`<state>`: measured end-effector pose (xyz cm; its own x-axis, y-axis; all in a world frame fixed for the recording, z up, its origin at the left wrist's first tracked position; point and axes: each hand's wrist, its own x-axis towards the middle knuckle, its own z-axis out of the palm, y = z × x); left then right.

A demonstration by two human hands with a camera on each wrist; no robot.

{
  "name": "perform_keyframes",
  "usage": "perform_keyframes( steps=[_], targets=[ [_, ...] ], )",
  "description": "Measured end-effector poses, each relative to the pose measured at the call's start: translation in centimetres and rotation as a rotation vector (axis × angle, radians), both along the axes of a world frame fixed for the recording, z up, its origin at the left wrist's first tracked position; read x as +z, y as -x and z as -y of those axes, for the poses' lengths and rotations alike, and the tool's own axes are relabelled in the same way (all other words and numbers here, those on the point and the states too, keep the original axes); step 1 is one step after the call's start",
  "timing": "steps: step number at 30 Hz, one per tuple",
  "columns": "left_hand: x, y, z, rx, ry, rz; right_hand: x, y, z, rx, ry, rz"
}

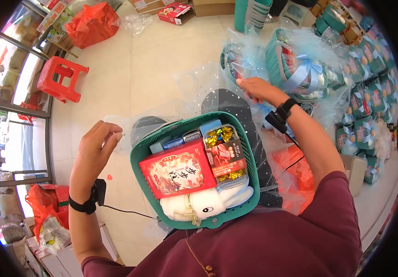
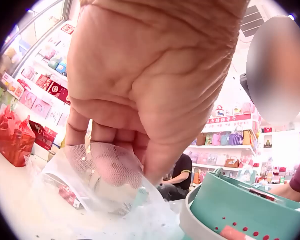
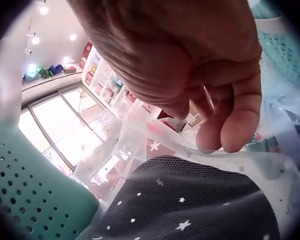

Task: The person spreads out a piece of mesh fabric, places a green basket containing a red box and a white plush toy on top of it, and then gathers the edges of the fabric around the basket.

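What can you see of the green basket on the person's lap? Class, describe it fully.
The green basket is teal plastic with perforated walls and rounded corners. It rests upright on the person's lap over sheer starred netting. It is packed full: a red box, a clear tub of wrapped sweets, blue packets at the back, a white plush toy in front. Neither hand touches it.

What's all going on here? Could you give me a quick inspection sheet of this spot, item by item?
Surface: pale tiled floor; green basket on the person's lap.
Job's things: sheer tulle wrap under the basket; red box, candy pack and plush toy inside it.
Clutter: wrapped baskets, red stool, red bags.
Hands: left hand and right hand each pinch tulle.
Cables: black wire from the left wristband.
Surroundings: shop shelves.
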<state>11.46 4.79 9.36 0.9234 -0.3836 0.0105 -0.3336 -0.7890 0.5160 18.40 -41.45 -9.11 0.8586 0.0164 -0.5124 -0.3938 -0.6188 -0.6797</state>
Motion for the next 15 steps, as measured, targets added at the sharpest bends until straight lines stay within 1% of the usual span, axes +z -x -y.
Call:
perform_keyframes(
  steps=[2, 5, 8, 11, 14, 15],
  targets=[
    [0.4, -0.3, 0.3, -0.012, -0.016, -0.012, -1.6, -1.0, -0.3, 0.072, 0.082, -0.114],
    [0.4, -0.4, 0.1, -0.015, -0.023, -0.021, -4.2, -0.3, 0.1, 0.111, -0.113, 0.089],
    [-0.2, -0.3, 0.0, 0.003, -0.026, -0.053, -5.8, 0.4, 0.8, 0.091, -0.169, 0.302],
    [-0.8, -0.3, -0.2, 0.003, -0.006, -0.081, -3.3, 1.2, 1.7, 0.05, -0.1, 0.355],
    [-1.1, -0.2, -0.7, -0.002, -0.018, -0.077, 0.7, 2.5, 2.0, -0.458, -0.792, 0.171],
    [-1.1, -0.2, -0.8, -0.005, -0.027, -0.071, 1.2, 2.9, 2.6, -0.49, -0.885, 0.179]
  ],
)
